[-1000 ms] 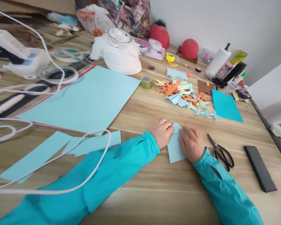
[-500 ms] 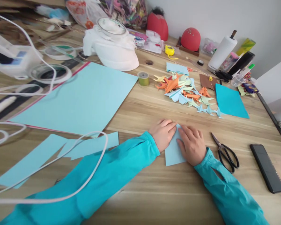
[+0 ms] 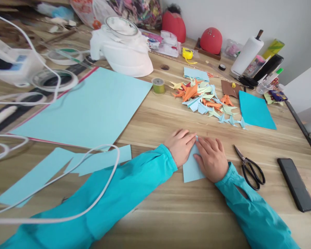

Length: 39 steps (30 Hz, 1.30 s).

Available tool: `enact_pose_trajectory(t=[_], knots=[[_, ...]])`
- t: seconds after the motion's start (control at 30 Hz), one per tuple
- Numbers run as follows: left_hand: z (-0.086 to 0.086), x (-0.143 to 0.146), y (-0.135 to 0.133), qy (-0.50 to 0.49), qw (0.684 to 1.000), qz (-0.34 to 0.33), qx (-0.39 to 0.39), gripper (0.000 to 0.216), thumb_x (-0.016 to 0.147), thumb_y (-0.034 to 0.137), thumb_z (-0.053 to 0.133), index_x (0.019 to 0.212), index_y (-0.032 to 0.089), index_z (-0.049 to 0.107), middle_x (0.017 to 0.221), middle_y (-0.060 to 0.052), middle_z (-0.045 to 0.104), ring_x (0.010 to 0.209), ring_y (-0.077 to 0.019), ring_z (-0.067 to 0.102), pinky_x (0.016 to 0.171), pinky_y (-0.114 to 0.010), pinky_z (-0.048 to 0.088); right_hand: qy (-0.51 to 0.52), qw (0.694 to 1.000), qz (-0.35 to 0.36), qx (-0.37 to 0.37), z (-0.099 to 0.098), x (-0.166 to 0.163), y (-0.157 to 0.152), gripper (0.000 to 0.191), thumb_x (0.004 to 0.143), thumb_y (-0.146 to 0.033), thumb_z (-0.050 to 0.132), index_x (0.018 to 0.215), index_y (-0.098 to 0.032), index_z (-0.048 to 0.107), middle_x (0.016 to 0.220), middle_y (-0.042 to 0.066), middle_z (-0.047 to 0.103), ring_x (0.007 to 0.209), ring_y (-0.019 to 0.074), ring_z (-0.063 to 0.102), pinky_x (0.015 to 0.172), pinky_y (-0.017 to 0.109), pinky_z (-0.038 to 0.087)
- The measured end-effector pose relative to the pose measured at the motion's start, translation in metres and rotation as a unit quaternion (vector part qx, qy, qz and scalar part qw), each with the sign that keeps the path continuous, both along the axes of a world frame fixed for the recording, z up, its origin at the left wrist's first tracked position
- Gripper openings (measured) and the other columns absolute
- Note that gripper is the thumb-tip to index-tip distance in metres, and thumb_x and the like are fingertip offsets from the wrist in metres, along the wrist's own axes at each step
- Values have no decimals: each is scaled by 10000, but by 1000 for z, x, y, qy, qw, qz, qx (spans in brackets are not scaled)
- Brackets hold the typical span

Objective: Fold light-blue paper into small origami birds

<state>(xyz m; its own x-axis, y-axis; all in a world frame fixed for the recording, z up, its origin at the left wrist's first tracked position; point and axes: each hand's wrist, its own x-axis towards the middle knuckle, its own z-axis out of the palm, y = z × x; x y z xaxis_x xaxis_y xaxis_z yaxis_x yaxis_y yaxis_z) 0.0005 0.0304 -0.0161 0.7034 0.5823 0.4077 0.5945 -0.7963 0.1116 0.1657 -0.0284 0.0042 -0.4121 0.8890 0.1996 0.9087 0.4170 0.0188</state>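
Note:
A small light blue paper (image 3: 191, 168) lies on the wooden table (image 3: 171, 214) in front of me. My left hand (image 3: 180, 146) rests on its left edge with the fingers curled down onto it. My right hand (image 3: 211, 158) lies flat over the paper's right part, fingers together and pointing to the upper corner, where the fingertips of both hands meet. Both arms wear teal sleeves.
Black scissors (image 3: 250, 168) and a dark phone (image 3: 296, 184) lie right of my hands. A pile of folded paper cranes (image 3: 204, 100) and a teal sheet (image 3: 255, 110) are beyond. A large light blue sheet (image 3: 88, 107), blue offcuts (image 3: 67, 166) and white cable (image 3: 75, 193) are left.
Both hands have slid a little together toward the paper's top corner, covering more of it. The view shifted slightly; nothing else moved.

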Motion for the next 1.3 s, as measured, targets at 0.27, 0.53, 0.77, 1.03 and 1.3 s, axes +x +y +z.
enact_pose_trajectory(t=[0.27, 0.53, 0.77, 1.03, 1.3], knots=[[-2, 0, 1, 9, 1000, 11, 23, 324, 837, 186, 440, 1107, 139, 613, 1204, -88, 601, 1024, -263, 507, 948, -490, 355, -15, 997, -57, 40, 6, -5, -14, 339, 898, -334, 437, 1139, -137, 571, 1144, 121, 638, 1005, 248, 542, 1044, 484, 199], [-3, -1, 1, 1, 1000, 7, 29, 301, 817, 184, 465, 1070, 165, 627, 1187, -70, 609, 1008, -262, 505, 952, -505, 356, -41, 989, -95, 106, 10, 2, -12, 288, 887, -341, 446, 887, -145, 658, 712, 85, 666, 746, 232, 541, 902, 424, 336], [-3, 0, 3, -11, 999, 4, 36, 307, 815, 208, 460, 1049, 125, 640, 1118, -120, 613, 1003, -264, 498, 925, -447, 401, 81, 986, -134, 63, -9, 14, 14, 329, 814, -474, 527, 826, -153, 597, 800, 97, 568, 772, 226, 495, 712, 335, 391], [-15, 0, 8, -82, 996, -33, 4, 293, 793, 184, 458, 1010, 115, 643, 1120, -141, 617, 1012, -278, 506, 897, -469, 415, 266, 943, -197, -38, -9, 11, 21, 237, 662, -321, 682, 690, -194, 484, 639, -9, 506, 611, 156, 476, 602, 284, 377], [10, 1, 13, -382, 828, 46, -407, 387, 747, 379, 586, 993, 86, 643, 851, -97, 685, 705, -161, 602, 612, -261, 485, 533, 816, -169, -148, -1, 7, 20, 261, 603, -358, 704, 631, -187, 509, 533, -50, 464, 500, 98, 400, 472, 232, 319]])
